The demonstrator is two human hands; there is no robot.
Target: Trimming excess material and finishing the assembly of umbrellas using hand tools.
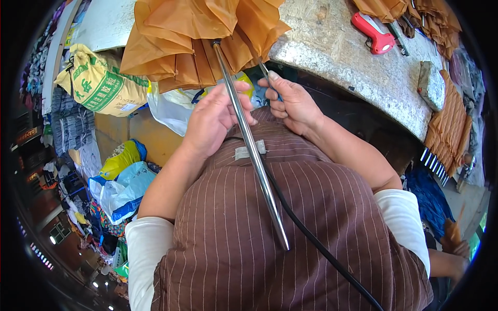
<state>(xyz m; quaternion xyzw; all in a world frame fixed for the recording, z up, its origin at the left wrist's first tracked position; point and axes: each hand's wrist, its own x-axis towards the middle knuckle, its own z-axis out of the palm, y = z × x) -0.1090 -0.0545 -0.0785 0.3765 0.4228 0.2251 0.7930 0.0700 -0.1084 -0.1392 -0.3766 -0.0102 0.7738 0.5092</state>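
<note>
umbrella point(197, 36), orange and half folded, hung against the edge of the stone worktop point(358, 57) ahead of me, its canopy bunched above my hands and its steel shaft point(251, 145) running down across my striped brown apron point(270, 233) to a free end near my belly. my left hand point(212, 119) was wrapped around the shaft just under the canopy, fingers closed on it with the thumb lying along the metal. my right hand point(290, 103) was curled shut beside it, pinching what looked like a thin rib or wire point(263, 70) rising into the folds. to do this well, i judged the left hand had to keep the shaft from turning while the right worked the thin piece in small moves, close to the joint, without bending it.

a black cable point(321, 249) crossed the apron beneath the shaft. a red hand tool point(374, 32) lay on the worktop, well apart, with more folded orange umbrellas point(448, 129) stacked at the right. bags point(101, 83) and sacks sat at my left.

the joint itself was hidden behind my fingers and the cloth, so i could not tell what the right fingertips actually gripped. the canopy's top was cut off by the frame.
</note>
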